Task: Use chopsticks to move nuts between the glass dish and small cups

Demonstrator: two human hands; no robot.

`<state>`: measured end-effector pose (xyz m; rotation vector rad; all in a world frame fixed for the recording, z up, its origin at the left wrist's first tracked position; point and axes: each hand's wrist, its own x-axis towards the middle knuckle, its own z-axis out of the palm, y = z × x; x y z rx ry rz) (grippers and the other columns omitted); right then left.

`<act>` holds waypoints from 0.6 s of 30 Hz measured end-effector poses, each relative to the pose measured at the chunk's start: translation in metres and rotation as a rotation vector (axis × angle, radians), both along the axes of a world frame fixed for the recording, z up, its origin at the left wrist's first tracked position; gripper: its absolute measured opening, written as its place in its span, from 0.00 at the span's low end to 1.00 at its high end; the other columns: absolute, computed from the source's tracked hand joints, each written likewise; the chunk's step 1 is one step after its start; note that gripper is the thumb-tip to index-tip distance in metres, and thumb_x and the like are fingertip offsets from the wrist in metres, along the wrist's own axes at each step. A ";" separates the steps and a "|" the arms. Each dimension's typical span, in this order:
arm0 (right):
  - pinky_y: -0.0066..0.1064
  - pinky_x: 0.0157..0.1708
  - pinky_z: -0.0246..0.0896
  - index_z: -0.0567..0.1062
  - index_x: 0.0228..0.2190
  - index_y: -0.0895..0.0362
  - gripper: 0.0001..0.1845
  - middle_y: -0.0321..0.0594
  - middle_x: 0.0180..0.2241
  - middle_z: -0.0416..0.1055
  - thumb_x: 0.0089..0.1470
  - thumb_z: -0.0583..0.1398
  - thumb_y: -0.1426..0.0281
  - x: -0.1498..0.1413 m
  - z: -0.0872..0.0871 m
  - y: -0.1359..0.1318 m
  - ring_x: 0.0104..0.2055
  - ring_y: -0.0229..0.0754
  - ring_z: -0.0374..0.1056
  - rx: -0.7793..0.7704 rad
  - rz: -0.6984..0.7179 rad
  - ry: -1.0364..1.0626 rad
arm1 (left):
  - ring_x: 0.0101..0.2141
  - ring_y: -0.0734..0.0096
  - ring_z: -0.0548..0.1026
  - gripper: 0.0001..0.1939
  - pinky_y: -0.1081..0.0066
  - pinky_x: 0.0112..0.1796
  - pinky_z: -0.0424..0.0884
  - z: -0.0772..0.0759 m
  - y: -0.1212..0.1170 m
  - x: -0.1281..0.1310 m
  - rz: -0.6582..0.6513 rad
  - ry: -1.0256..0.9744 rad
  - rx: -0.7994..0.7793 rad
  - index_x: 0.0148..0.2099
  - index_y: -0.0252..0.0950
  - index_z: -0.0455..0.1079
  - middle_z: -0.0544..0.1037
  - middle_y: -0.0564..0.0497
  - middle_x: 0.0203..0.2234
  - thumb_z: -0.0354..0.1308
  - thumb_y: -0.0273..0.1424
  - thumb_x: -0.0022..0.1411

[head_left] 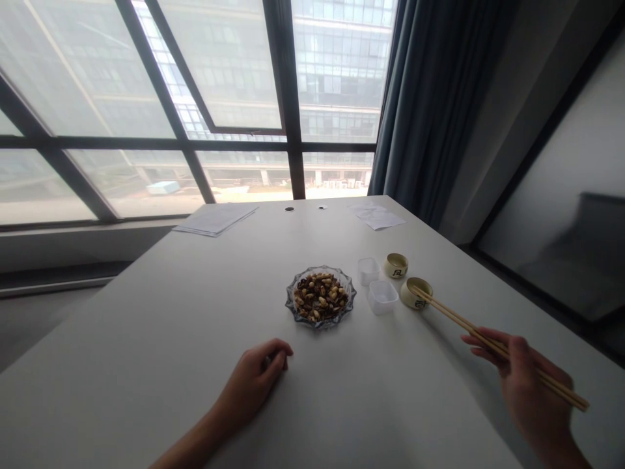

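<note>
My right hand (530,381) is closed around a pair of wooden chopsticks (461,320). Their tips reach into the nearer small beige ceramic cup (416,299), which bears a dark character. Whether anything is between the tips is too small to tell. Just behind it stands a second, similar cup (395,267). A scalloped glass bowl (352,294) holds a mix of peanuts (326,303) and dark seeds or shells. In front of that bowl, to its left, my left hand (261,371) rests on the table with curled fingers, holding nothing visible.
Two small clear plastic containers, the nearer one (383,299) and the farther one (368,270), stand between the glass bowl and the cups. White papers (215,220) lie at the far left of the white table (195,312), with a crumpled sheet (377,216) at far right.
</note>
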<state>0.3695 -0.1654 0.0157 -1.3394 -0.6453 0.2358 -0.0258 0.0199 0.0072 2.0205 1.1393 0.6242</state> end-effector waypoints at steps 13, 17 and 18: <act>0.33 0.32 0.79 0.82 0.37 0.60 0.20 0.50 0.34 0.82 0.62 0.60 0.56 -0.031 0.021 0.006 0.33 0.49 0.80 -0.016 0.185 -0.041 | 0.28 0.66 0.73 0.15 0.72 0.32 0.66 -0.004 -0.001 -0.001 -0.007 -0.009 -0.003 0.38 0.37 0.75 0.78 0.52 0.25 0.49 0.38 0.68; 0.34 0.32 0.78 0.83 0.37 0.58 0.19 0.48 0.34 0.82 0.63 0.60 0.56 -0.066 0.045 0.028 0.35 0.50 0.80 -0.052 0.370 -0.064 | 0.28 0.66 0.73 0.15 0.72 0.32 0.65 -0.005 0.000 -0.001 -0.002 -0.013 -0.002 0.38 0.36 0.75 0.78 0.52 0.25 0.49 0.38 0.67; 0.35 0.32 0.78 0.83 0.36 0.58 0.20 0.48 0.34 0.82 0.63 0.60 0.55 -0.074 0.048 0.036 0.35 0.50 0.80 -0.064 0.424 -0.066 | 0.27 0.66 0.72 0.15 0.72 0.32 0.65 -0.005 0.000 -0.001 0.000 -0.016 -0.003 0.38 0.36 0.75 0.77 0.52 0.25 0.49 0.38 0.67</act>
